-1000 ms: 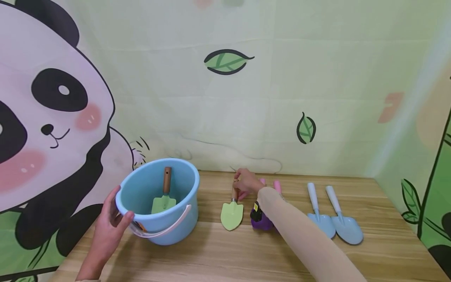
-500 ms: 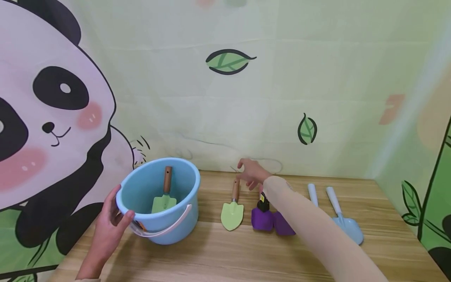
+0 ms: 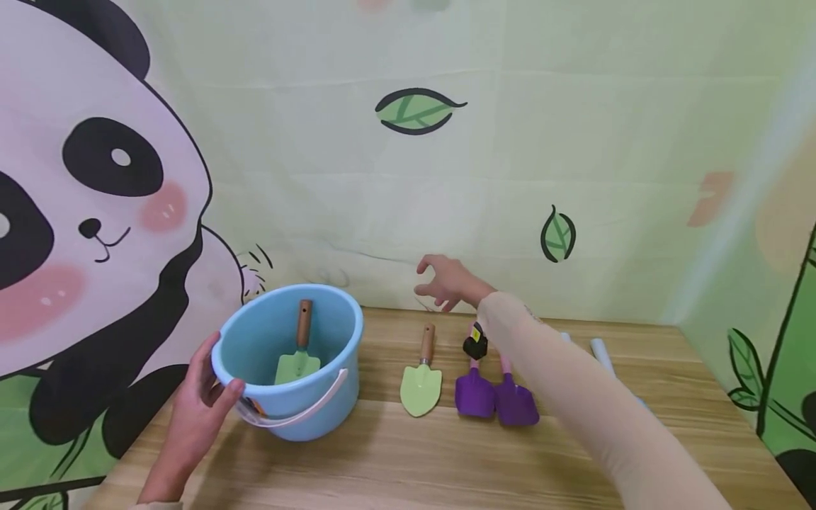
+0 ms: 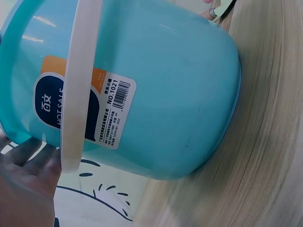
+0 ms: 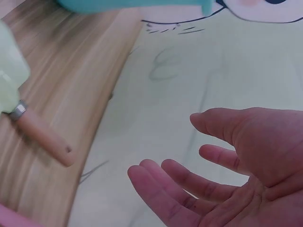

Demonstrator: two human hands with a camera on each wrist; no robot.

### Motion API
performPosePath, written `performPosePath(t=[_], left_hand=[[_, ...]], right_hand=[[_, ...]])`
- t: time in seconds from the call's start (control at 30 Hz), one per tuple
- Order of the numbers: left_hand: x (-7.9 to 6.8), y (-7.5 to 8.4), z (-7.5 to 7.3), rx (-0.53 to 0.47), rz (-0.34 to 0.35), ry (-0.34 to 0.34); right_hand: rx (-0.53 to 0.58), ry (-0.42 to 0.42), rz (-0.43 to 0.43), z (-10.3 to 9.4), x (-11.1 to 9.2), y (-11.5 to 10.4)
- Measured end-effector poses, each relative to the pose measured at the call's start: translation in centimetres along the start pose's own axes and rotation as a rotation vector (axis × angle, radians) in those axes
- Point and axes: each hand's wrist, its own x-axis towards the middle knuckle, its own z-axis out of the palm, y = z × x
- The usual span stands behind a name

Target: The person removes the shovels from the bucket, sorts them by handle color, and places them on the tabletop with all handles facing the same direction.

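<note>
A light blue bucket [image 3: 321, 414] with a white handle [image 4: 80, 85] tilts on the table, and my left hand [image 3: 199, 414] grips its rim. Inside it leans a pale green trowel [image 3: 298, 367] with a brown wooden handle. My right hand [image 3: 446, 282] hovers in front of the back wall, fingers loosely bent and holding nothing. Just below it, a second green trowel [image 3: 421, 389] lies on the table; its wooden handle [image 5: 47, 139] shows in the right wrist view. To the right lie two purple shovels [image 3: 474, 397] with pink handles, one bearing a black tag [image 3: 474, 343].
Pale blue shovel handles [image 3: 602, 355] show at the right, mostly hidden behind my right sleeve [image 3: 574, 389]. A green wall cloth [image 3: 306, 142] printed with a panda and leaves rises along the back edge of the wooden table [image 3: 395, 460].
My right hand has let go of the green trowel's handle on the table and risen up and back. More of the purple shovels shows. My left hand keeps its grip on the bucket.
</note>
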Motion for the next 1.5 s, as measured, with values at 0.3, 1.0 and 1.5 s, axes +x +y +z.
performPosePath(t=[0.3,1.0,1.5], left_hand=[[-0.1,0.2,0.4,0.003,-0.023,-0.006],[-0.2,0.1,-0.1,0.011,-0.026,0.004],[0.1,0.3,-0.2,0.015,-0.028,0.008]], right_hand=[[-0.001,-0.007,-0.086,-1.1,0.0,-3.1],[0.034,0.037,-0.337,-0.7,0.5,-6.3],[0.034,-0.016,-0.379,0.5,1.1,-9.3]])
